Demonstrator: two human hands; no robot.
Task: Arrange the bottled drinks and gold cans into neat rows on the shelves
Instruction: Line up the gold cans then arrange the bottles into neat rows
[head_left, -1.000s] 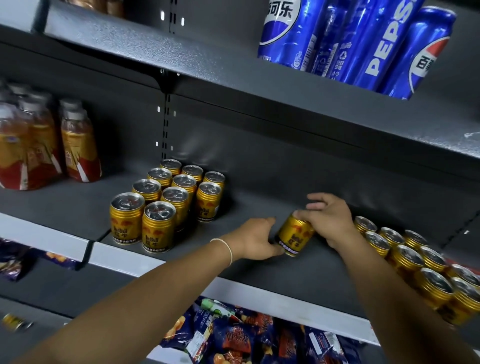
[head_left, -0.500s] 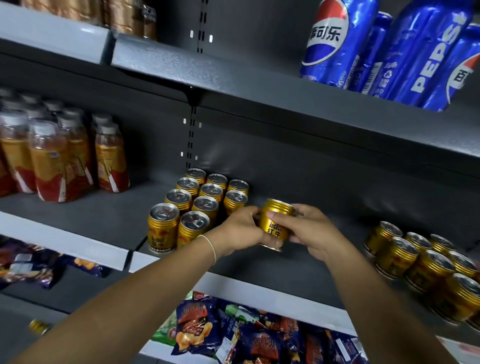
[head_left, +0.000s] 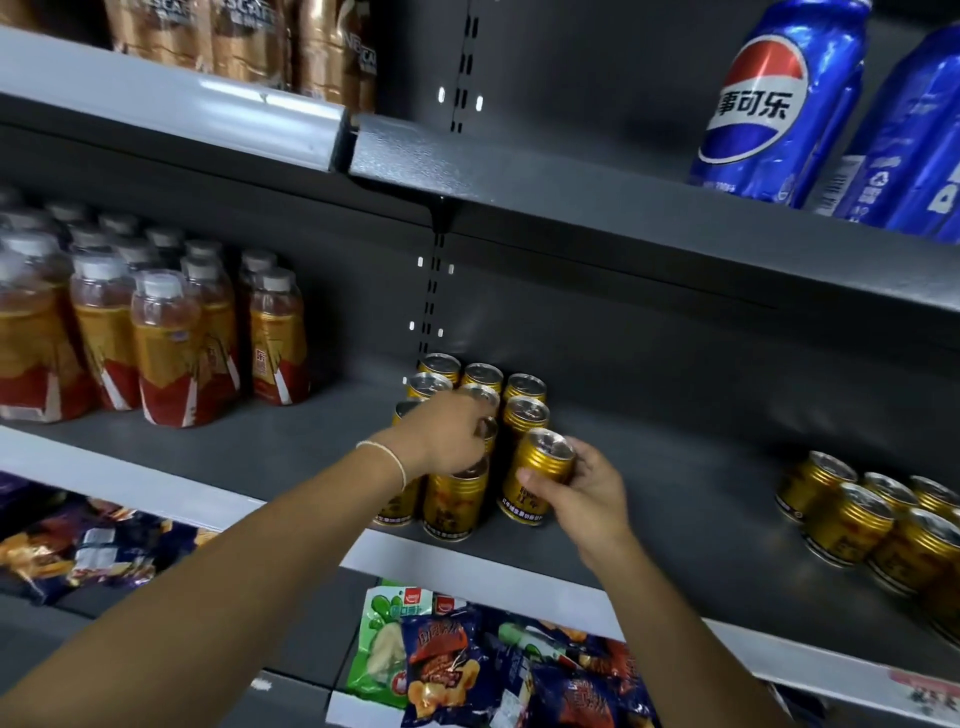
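Gold can (head_left: 543, 457) is gripped, tilted, by right hand (head_left: 587, 493) at front of can cluster (head_left: 524, 415), w/ left hand (head_left: 449, 434) laid on cluster tops, grip unclear.

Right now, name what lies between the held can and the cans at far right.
Only bare shelf separates the held can and the far-right cans, in the head view.

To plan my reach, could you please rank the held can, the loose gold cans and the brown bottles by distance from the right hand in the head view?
1. Held can, in the right hand itself.
2. Loose gold cans, same shelf, to the right.
3. Brown bottles, top shelf, far left.
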